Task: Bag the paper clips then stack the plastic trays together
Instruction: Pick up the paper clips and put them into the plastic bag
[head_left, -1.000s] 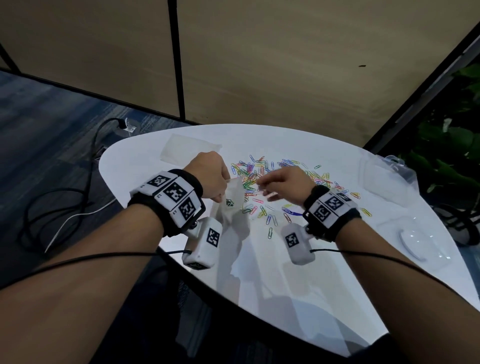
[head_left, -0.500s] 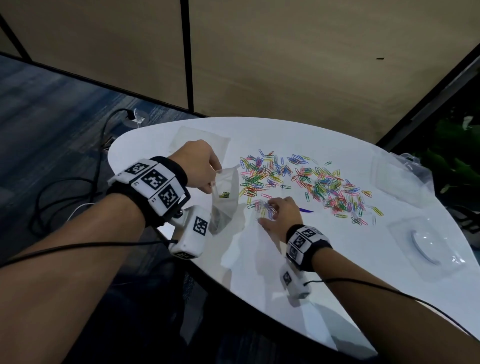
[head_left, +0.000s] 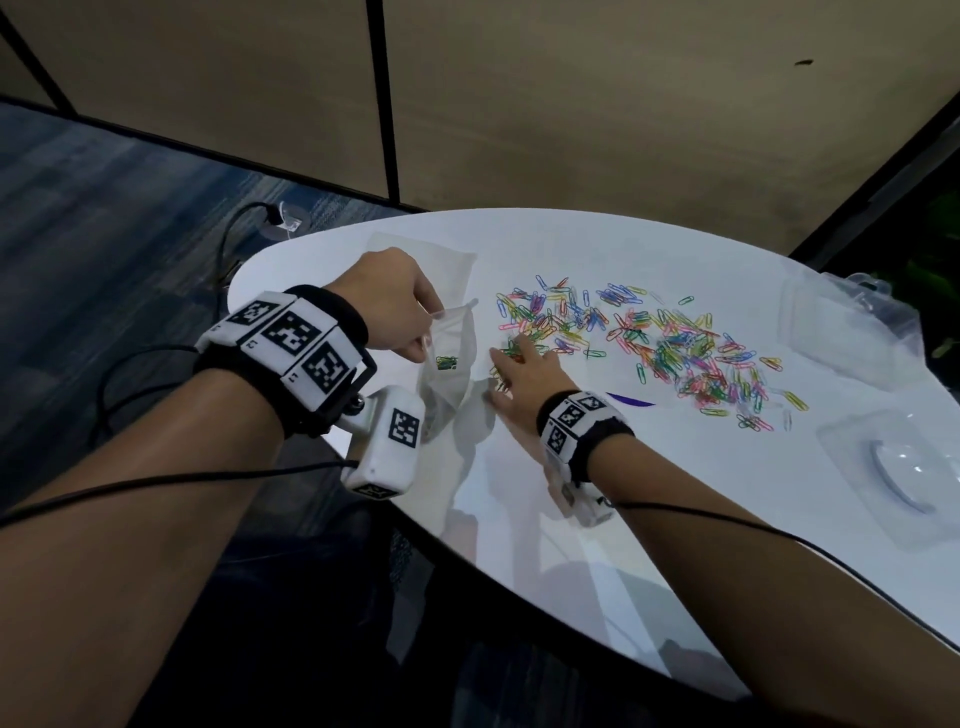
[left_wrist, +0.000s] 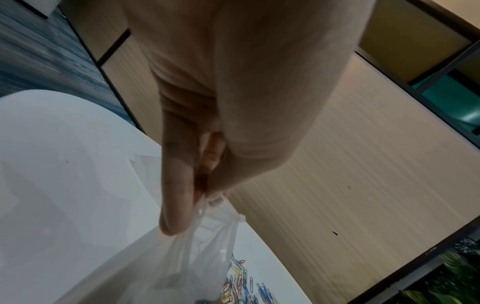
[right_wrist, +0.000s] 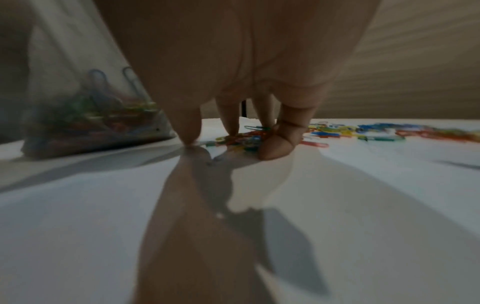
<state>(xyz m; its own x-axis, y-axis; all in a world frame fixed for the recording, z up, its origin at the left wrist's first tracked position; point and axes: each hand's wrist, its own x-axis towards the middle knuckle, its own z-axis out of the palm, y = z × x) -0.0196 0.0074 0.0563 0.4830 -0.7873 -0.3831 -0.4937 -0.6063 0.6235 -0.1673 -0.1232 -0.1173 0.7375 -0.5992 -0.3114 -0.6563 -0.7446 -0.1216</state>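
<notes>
My left hand (head_left: 422, 344) pinches the rim of a clear plastic bag (head_left: 453, 384) that stands on the white table (head_left: 571, 509), its mouth up. A few paper clips (head_left: 445, 362) lie inside it. In the left wrist view the thumb and fingers (left_wrist: 176, 216) pinch the bag (left_wrist: 197, 259). My right hand (head_left: 511, 366) lies spread just right of the bag, fingertips (right_wrist: 272, 148) down on the table over a small bunch of clips (right_wrist: 241, 139). The main spread of coloured paper clips (head_left: 654, 338) lies beyond it to the right.
Two clear plastic trays sit at the right: one (head_left: 852, 322) at the far edge, one with a round recess (head_left: 893, 467) nearer. A flat clear plastic piece (head_left: 460, 265) lies behind my left hand. A purple strip (head_left: 631, 400) lies by my right wrist. Cables trail on the floor at the left.
My right hand has slid forward from the near side of the table onto the near edge of the clips, fingers spread. My left hand still holds the bag upright.
</notes>
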